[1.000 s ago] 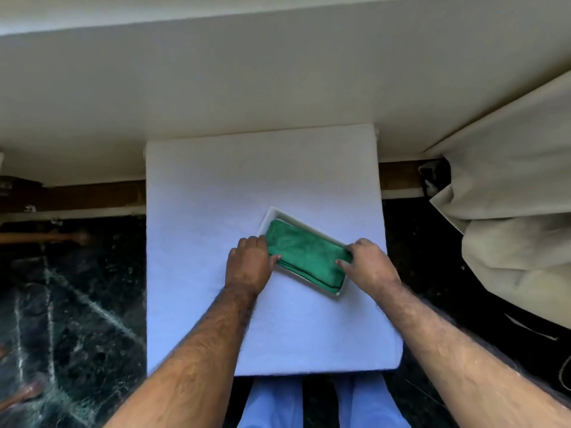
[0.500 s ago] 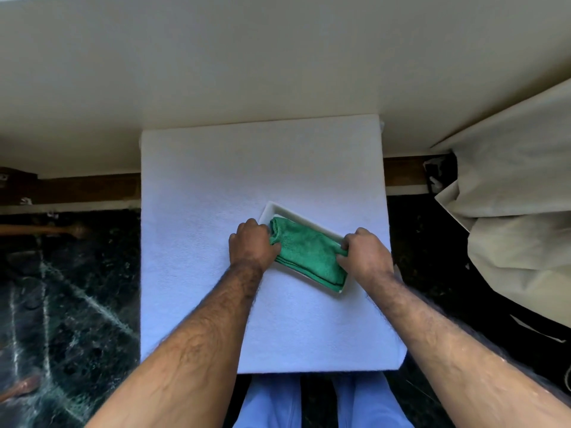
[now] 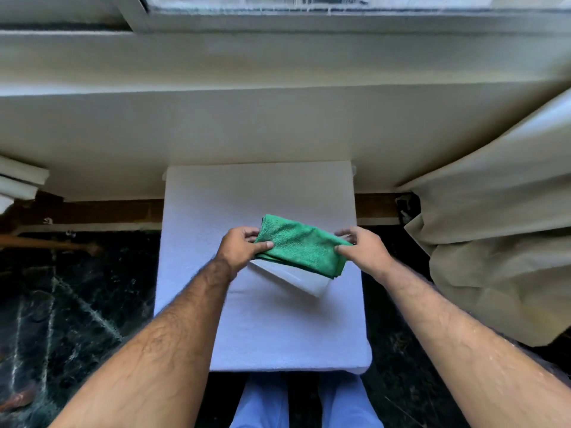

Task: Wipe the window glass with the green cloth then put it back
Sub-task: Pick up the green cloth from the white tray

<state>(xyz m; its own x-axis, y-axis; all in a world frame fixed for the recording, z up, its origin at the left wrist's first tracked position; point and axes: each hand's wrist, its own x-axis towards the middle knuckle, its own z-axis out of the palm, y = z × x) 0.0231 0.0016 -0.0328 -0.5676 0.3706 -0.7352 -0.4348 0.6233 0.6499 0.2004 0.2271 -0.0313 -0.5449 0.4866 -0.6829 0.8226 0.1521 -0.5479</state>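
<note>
The folded green cloth (image 3: 301,247) hangs in the air just above a small white tray (image 3: 301,278), held at both ends. My left hand (image 3: 241,247) pinches its left end between thumb and fingers. My right hand (image 3: 363,248) pinches its right end the same way. The tray sits on a white padded table (image 3: 262,329) and is partly hidden by the cloth. A strip of the window glass (image 3: 309,1) shows at the very top, above a pale sill (image 3: 278,57).
A beige curtain (image 3: 500,227) bunches at the right, close to the table's edge. Dark marble floor (image 3: 77,304) lies on both sides of the table. A wooden stick (image 3: 46,244) lies at the left. My blue trouser legs (image 3: 302,403) stand against the table's near edge.
Both hands closed on the cloth's ends and lifted it out of the tray. The view tilted up, so the sill and window glass came into sight.
</note>
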